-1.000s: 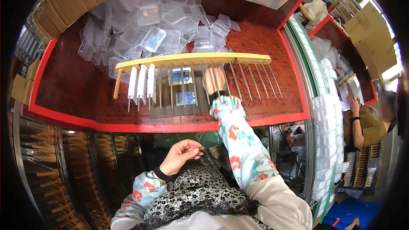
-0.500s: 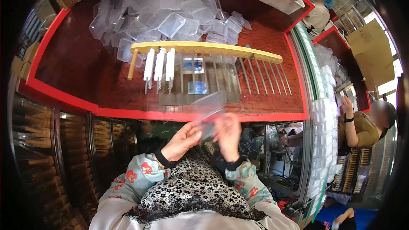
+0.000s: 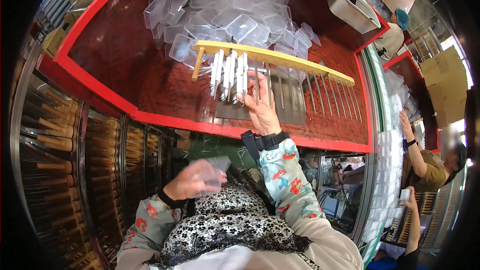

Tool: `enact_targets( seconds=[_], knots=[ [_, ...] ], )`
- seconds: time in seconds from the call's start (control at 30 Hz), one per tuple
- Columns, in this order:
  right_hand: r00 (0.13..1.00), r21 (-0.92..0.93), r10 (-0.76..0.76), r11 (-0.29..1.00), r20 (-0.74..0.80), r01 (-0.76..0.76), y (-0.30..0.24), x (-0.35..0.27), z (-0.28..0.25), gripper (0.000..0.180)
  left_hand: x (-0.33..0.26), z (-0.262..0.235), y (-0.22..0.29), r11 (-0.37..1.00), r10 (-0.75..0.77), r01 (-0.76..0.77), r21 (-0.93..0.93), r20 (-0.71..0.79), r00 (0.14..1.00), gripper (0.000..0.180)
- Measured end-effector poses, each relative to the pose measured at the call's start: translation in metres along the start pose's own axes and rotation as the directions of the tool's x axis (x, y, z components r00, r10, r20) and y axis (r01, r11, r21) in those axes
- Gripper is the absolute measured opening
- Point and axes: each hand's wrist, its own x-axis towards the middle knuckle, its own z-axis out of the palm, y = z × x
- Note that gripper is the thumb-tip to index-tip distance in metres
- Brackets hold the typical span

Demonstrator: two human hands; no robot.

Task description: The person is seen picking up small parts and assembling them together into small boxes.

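Observation:
A wooden rack [image 3: 285, 59] with a row of thin metal rods stands on the red tabletop. White sleeve-like rolls hang on its leftmost rods. My right hand [image 3: 262, 105] reaches up to the rack, its thumb and fingers closed on the rightmost white roll [image 3: 242, 77]. Low in front of my apron, my left hand [image 3: 192, 180] is smeared by motion; it holds a clear plastic box [image 3: 214, 172]. A dark flat mat [image 3: 232, 114] lies under the rods, partly covered by my right hand.
Clear plastic boxes [image 3: 240, 25] are heaped behind the rack. A white bin [image 3: 354, 12] stands at the back right. Racks of wooden-handled rods [image 3: 55, 142] fill the left side. Beyond stacked clear boxes [image 3: 387, 170] on the right, another person [image 3: 427, 157] works.
My right hand has left the clear box and gone up to the rack's white rolls. My left hand has moved lower with the box. The whole view has shifted and turned slightly.

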Motion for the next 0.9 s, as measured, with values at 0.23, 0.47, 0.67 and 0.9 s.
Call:
enact_targets(
  seconds=[0.23,0.47,0.67,0.9],
  knots=[
    [0.999,0.020,0.027,0.999,0.019,-0.028,0.000,0.003,0.000,0.063,0.037,-0.010,0.001,0.865,0.164,-0.296,-0.404,-0.331,0.929,0.055],
    [0.999,-0.069,-0.036,0.997,-0.006,0.035,-0.004,0.001,0.010,0.059,0.063,-0.002,0.000,0.827,0.107,-0.329,-0.455,-0.448,0.888,0.062],
    [0.999,-0.132,0.000,0.991,0.044,0.006,-0.005,-0.005,0.009,0.055,0.077,0.001,-0.003,0.805,0.108,-0.358,-0.474,-0.476,0.873,0.061],
    [0.940,-0.689,-0.283,0.644,0.190,0.334,0.010,-0.094,0.008,0.063,0.106,-0.004,-0.009,0.750,0.213,-0.450,-0.485,-0.466,0.858,0.052]
  ],
)
